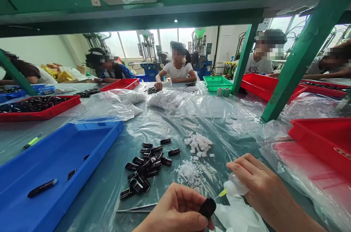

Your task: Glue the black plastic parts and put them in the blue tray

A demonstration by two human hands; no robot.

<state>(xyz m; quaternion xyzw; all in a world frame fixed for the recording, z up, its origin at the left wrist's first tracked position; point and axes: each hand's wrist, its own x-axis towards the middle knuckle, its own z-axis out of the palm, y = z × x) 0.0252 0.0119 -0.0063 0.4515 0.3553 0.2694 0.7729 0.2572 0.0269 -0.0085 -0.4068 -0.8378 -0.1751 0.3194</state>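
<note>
- Bright daylight comes through the windows (170, 40) at the far wall.
- Glare streaks across the plastic sheet (208, 115).
- Wide-angle distortion bends the green frame (307, 56) near the edges.
- The left hand (175, 210) and right hand (263, 184) are evenly lit, with soft shadows.

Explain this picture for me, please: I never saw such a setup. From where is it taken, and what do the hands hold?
This one picture comes from a camera worn on a person's head, looking forward and down at their own bare hands. The left hand pinches a small glossy black piece. The right hand holds a white plastic squeeze bottle with a yellow tip. On a clear plastic sheet lie loose black pieces, small white cubes, thin metal tweezers and a blue plastic tray. Other people sit farther away.
</note>
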